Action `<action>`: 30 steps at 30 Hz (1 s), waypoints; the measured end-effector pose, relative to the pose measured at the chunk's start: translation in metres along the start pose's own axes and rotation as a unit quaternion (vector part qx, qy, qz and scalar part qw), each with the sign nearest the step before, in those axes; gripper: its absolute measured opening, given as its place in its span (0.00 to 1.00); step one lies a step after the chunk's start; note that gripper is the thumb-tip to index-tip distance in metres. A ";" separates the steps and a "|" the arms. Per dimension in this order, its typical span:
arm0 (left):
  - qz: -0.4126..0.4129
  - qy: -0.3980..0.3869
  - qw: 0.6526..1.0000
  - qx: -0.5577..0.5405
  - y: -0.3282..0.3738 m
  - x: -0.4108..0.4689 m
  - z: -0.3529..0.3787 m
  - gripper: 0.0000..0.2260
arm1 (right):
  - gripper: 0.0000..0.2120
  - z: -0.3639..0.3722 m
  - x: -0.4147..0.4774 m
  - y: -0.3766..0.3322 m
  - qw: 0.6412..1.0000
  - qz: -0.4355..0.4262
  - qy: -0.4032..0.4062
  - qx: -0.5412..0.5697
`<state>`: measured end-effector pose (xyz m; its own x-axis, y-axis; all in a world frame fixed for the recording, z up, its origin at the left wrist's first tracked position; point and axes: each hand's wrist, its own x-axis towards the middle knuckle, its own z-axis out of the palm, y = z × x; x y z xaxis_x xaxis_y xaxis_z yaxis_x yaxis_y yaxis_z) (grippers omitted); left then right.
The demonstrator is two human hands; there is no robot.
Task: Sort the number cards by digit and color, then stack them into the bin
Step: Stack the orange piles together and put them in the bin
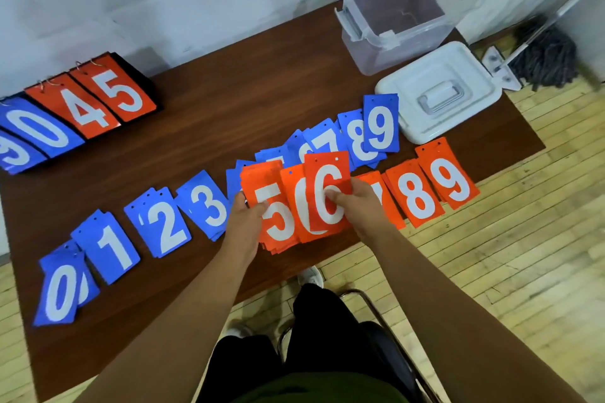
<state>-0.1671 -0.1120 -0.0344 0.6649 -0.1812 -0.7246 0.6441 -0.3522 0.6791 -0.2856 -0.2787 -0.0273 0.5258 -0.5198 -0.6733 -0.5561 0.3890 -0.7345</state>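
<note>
Blue number cards lie in a row across the brown table (229, 101), from the 0 pile (60, 291) through 1 (111, 247), 2 (162, 222) and 3 (206, 203) up to 8 and 9 (381, 124). Red piles sit nearer me: 5 (275, 206), 8 (415, 193), 9 (450, 177). My left hand (245, 222) grips the left edge of the red 5 stack. My right hand (360, 206) pinches a red 6 card (327, 186) held over other red cards. The clear bin (396, 20) stands at the table's far right.
A flip scoreboard (82, 108) showing 0, 4 and 5 stands at the far left. The bin's white lid (442, 91) lies beside the blue 9. A mop (543, 56) leans by the wall. A chair (376, 321) and my legs are below the table's near edge.
</note>
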 end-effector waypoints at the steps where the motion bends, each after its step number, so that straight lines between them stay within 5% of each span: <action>1: 0.004 -0.029 1.000 -0.005 0.002 -0.002 0.007 0.16 | 0.19 0.003 0.001 0.000 1.000 -0.002 -0.003 -0.021; 6: 0.000 -0.105 0.994 -0.036 0.001 -0.010 0.040 0.10 | 0.24 0.027 0.005 0.016 0.968 -0.087 0.048 -0.230; 11: 0.002 -0.117 0.993 0.017 -0.005 -0.004 0.055 0.13 | 0.22 0.002 0.009 0.028 0.957 -0.095 0.096 -0.257; 15: -0.026 -0.088 0.996 0.002 -0.007 0.005 0.054 0.14 | 0.19 -0.034 0.011 0.056 0.870 -0.103 0.187 -0.444; 18: -0.026 -0.078 0.997 -0.003 -0.008 0.008 0.053 0.14 | 0.21 -0.037 0.009 0.077 0.830 -0.080 0.155 -0.530; 24: -0.030 -0.059 0.998 -0.004 -0.009 0.013 0.045 0.17 | 0.23 -0.013 0.004 0.083 0.821 -0.078 0.128 -0.551; 30: -0.030 -0.047 0.998 -0.014 -0.008 0.016 0.032 0.14 | 0.41 -0.020 0.024 0.059 0.835 0.035 0.173 -0.521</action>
<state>-0.1740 -0.1416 -0.0554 0.5865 -0.2470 -0.7714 0.6928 -0.3405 0.6357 -0.3185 -0.2831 -0.0848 0.3509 -0.7823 -0.5147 -0.9307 -0.3517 -0.0999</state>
